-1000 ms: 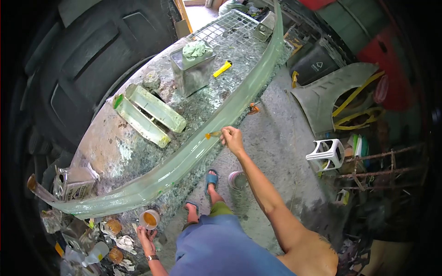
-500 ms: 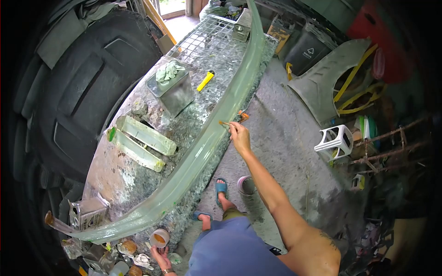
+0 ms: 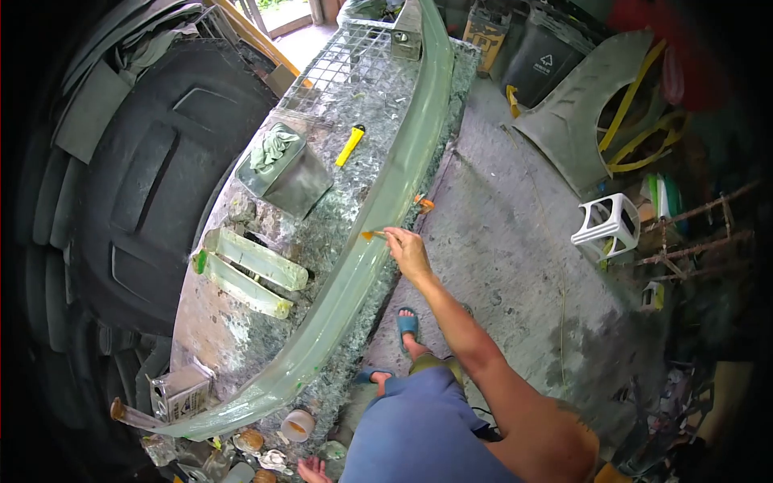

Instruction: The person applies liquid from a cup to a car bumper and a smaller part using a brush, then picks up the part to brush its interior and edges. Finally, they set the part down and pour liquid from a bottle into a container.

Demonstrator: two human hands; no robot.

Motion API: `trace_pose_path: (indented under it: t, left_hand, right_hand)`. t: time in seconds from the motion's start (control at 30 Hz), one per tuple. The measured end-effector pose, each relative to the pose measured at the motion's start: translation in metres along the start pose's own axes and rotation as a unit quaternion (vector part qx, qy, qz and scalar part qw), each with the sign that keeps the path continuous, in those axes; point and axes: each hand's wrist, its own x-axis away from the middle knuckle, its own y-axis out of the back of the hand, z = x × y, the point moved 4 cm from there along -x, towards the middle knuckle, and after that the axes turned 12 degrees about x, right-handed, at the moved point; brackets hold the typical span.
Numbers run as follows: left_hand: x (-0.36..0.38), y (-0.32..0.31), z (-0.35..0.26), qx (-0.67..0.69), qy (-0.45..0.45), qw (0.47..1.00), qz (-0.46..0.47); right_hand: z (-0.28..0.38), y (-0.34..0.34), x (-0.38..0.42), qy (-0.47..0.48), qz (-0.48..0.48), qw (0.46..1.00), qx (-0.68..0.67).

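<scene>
A long, curved, translucent green molded strip arcs across the worktable. My right hand is closed around a small brush, its amber-tipped bristles against the strip's surface about midway along. At the bottom of the view, my left hand is partly cut off by the frame edge, fingers loosely apart and holding nothing. Just above it, apart from the fingers, a small cup with amber liquid stands at the table's near edge.
On the worktable are a square metal tin topped with a cloth, a yellow-handled tool, two pale trough-like pieces and a metal can. A white stool stands on the floor to the right.
My left hand has let go of the cup, which now stands on the table edge. The brush in my right hand has moved down along the strip, toward me.
</scene>
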Motion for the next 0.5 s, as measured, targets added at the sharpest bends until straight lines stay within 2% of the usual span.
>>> trace_pose_path:
  t: [0.03,0.13,0.17,0.23,0.33,0.5]
  left_hand:
    - [0.002,0.005,0.004,-0.016,0.012,1.000,0.004]
    - [0.005,0.006,0.024,-0.054,0.047,0.997,0.002]
    - [0.006,0.005,0.030,-0.065,0.055,0.996,0.004]
    - [0.007,0.001,0.040,-0.085,0.070,0.994,0.008]
    - [0.005,-0.009,0.049,-0.117,0.086,0.989,0.019]
    - [-0.003,-0.031,0.056,-0.177,0.108,0.977,0.042]
  right_hand:
    - [0.007,0.006,-0.001,0.032,-0.022,0.999,0.017]
    - [0.032,0.027,0.006,0.062,0.002,0.995,0.077]
    - [0.030,0.027,0.010,0.061,0.003,0.995,0.075]
    - [0.034,0.024,0.022,0.146,0.041,0.980,0.127]
    - [0.014,0.015,0.030,0.168,0.066,0.972,0.149]
    - [0.002,0.048,0.028,0.076,0.060,0.987,0.126]
